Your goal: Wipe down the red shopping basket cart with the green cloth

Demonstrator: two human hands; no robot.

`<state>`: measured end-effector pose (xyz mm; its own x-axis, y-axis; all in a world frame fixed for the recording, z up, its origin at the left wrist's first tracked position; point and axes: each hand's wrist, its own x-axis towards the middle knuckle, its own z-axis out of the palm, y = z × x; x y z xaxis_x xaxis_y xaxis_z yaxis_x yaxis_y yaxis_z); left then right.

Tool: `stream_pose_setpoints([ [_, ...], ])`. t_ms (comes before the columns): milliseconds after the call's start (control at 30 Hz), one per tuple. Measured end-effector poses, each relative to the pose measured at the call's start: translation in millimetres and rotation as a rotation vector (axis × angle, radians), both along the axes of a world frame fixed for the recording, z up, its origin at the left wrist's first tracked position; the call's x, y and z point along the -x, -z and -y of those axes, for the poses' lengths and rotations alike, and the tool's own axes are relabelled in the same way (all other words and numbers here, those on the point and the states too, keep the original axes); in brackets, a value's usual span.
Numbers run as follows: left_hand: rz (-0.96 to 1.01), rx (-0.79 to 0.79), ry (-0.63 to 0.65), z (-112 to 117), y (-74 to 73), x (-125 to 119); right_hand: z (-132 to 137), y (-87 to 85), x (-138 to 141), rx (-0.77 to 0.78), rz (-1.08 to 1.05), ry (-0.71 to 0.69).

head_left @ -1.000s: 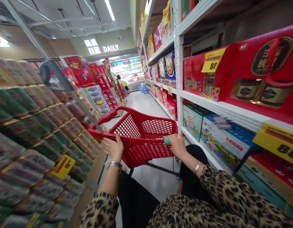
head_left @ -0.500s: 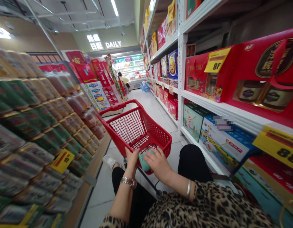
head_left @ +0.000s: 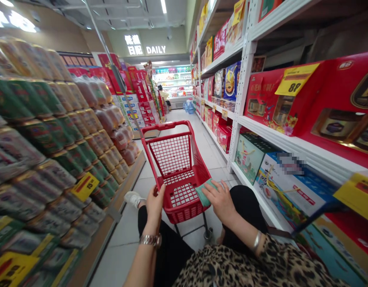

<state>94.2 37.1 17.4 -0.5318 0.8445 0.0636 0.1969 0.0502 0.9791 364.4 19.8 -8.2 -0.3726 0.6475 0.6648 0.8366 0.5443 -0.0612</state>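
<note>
The right hand (head_left: pixel 221 201) rests its grip open, fingers spread, on a teal pad (head_left: pixel 205 192) at the red shopping cart (head_left: pixel 166 126), the left hand (head_left: pixel 155 209) open just beside the cart.

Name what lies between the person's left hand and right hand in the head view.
The head view shows the red mesh basket of a shopping cart between the left hand and right hand, with a flat teal item under the right fingers.

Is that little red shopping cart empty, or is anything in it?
Nearly empty: the red shopping cart shows a bare mesh floor. Only a teal piece lies under the right hand; what it is, I cannot tell.
</note>
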Motion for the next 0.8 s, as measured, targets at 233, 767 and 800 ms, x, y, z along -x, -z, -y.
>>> stream_pose_setpoints([
  [233, -0.074, 0.048, -0.045, 48, 21.5, -33, 13, 5.5, 5, -0.066, -0.032, -0.079],
  [767, -0.121, 0.134, 0.015, 66, 36.4, 19, 2, -34.0, -36, -0.072, 0.279, -0.486],
  [800, -0.12, 0.134, 0.024, 66, 35.0, 21, -7, -38.3, -38, -0.056, 0.299, -0.505],
])
